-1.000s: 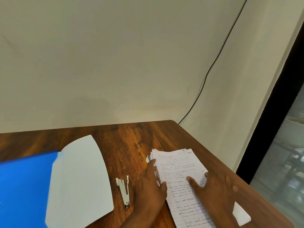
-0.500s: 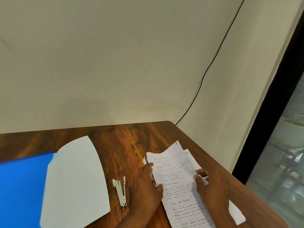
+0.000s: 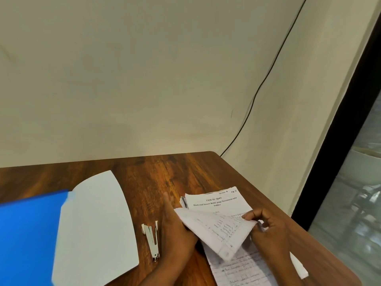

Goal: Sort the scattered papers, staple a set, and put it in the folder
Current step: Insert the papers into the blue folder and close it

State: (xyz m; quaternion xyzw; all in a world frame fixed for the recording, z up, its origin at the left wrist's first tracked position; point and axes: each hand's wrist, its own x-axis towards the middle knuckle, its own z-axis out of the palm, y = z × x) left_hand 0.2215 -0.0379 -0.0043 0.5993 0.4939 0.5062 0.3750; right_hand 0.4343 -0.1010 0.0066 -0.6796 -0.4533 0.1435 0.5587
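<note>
Sorting is under way. The right hand (image 3: pixel 270 226) pinches a white handwritten sheet (image 3: pixel 216 232) above the paper pile (image 3: pixel 218 201); the left hand (image 3: pixel 175 230), fingers straight, steadies it. Next: lay it aside, by the white stapler (image 3: pixel 151 239).

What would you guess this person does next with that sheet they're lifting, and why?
Probably set it aside on the table. The right hand pinches the handwritten sheet, peeled up and folded back off the pile, while the left hand steadies it. A printed title page now shows beneath; the stapler lies untouched, so sorting seems unfinished.
</note>
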